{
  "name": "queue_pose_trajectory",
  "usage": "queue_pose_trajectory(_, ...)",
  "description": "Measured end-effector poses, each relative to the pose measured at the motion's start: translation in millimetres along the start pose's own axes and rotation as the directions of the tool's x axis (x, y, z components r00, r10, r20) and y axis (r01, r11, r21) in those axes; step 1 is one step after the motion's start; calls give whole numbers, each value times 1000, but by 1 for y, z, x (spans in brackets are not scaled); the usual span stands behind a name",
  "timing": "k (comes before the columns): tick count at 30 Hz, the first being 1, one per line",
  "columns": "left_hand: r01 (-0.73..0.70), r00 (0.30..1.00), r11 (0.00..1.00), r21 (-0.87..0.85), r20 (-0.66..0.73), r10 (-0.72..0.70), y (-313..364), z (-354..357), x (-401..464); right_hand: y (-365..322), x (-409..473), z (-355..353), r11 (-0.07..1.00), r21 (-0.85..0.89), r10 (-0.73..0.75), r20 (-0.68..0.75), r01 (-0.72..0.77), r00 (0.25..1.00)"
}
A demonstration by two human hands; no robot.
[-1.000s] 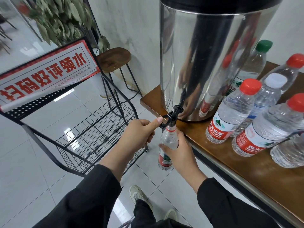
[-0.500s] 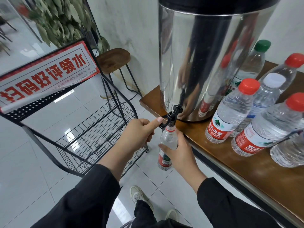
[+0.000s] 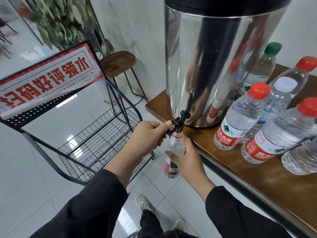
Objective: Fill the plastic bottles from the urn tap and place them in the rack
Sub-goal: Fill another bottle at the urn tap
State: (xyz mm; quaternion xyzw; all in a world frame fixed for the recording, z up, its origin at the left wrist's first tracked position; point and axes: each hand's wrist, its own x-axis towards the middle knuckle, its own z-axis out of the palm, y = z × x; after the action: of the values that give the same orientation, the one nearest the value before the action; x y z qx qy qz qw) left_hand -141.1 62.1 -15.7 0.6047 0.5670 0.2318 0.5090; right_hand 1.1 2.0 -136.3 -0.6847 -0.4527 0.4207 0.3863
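Pretty tight around the black plastic tap (image 3: 180, 121): the left hand (image 3: 145, 136) is on its lever from the left, and the right hand (image 3: 187, 160) holds a clear red-labelled bottle (image 3: 173, 152) right under the spout. The tall shiny steel urn (image 3: 219, 66) blocks everything behind. To its right, the brown wooden table (image 3: 257, 170) is packed with a cluster of capped clear bottles (image 3: 240, 117). Open floor sits below the hands, and the black wire rack basket (image 3: 96, 140) on the left is reachable from above; its red-and-white sign (image 3: 46, 79) overhangs the far side.
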Motion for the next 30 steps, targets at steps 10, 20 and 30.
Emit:
queue_pose_trajectory(10, 26, 1000, 999, 19, 11, -26, 5, 1, 0, 3, 2, 1, 1000, -13, -1, -10, 1, 1000)
queue_pose_trajectory(20, 27, 1000, 1000, 9, 15, -28, 11, 5, -2, 3, 2, 1, 999, -32, -5, -9, 4, 1000)
queue_pose_trajectory(30, 41, 999, 999, 6, -28, -40, 14, 8, -3, 2, 2, 0, 999, -47, -24, -9, 24, 1000)
